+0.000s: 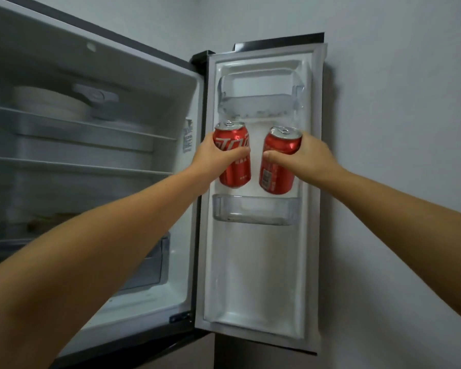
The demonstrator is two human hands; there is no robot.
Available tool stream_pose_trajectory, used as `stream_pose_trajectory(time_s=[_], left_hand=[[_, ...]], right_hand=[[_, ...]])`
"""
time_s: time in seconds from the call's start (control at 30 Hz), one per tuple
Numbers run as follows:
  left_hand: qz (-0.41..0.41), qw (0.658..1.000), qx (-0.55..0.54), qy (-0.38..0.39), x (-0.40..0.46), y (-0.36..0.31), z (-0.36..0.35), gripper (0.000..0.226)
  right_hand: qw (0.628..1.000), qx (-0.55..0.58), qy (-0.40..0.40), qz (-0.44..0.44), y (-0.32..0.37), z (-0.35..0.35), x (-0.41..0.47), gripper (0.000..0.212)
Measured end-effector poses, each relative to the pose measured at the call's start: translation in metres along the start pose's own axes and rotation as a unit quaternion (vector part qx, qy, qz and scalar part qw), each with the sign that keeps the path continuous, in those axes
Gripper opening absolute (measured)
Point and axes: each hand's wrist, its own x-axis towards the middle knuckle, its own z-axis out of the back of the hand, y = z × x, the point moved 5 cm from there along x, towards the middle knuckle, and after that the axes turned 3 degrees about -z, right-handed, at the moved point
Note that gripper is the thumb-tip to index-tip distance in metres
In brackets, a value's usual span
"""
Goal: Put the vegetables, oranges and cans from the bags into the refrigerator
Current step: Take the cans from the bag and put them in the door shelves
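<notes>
The refrigerator stands open, its door point(261, 262) swung to the right. My left hand point(213, 158) grips a red can point(234, 171) upright in front of the door. My right hand point(309, 155) grips a second red can point(276, 177), tilted slightly, beside the first. Both cans hang just above the clear middle door bin point(256, 211), between it and the upper door bin point(258, 102). No bags, vegetables or oranges are in view.
Inside the refrigerator, glass shelves point(77, 166) span the left; white plates point(45, 102) and a grey lidded container point(96, 97) sit on the top shelf. A clear drawer point(149, 265) lies at the bottom. A plain wall point(397, 129) stands right of the door.
</notes>
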Motion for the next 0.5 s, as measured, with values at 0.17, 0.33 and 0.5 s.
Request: stream_pose_trajectory(time_s=[0.17, 0.33, 0.5], left_hand=[[0.028, 0.996, 0.003, 0.084, 0.004, 0.042, -0.014, 0.056], [0.032, 0.992, -0.006, 0.119, 0.004, 0.063, -0.022, 0.06], [0.025, 0.99, -0.009, 0.136, 0.005, 0.074, -0.024, 0.072]], right_hand=[[1.0, -0.009, 0.019, -0.021, -0.022, -0.026, 0.0, 0.029], [0.999, -0.009, 0.019, -0.048, -0.031, -0.046, -0.003, 0.032], [0.996, -0.001, 0.014, -0.087, -0.04, -0.06, -0.009, 0.048]])
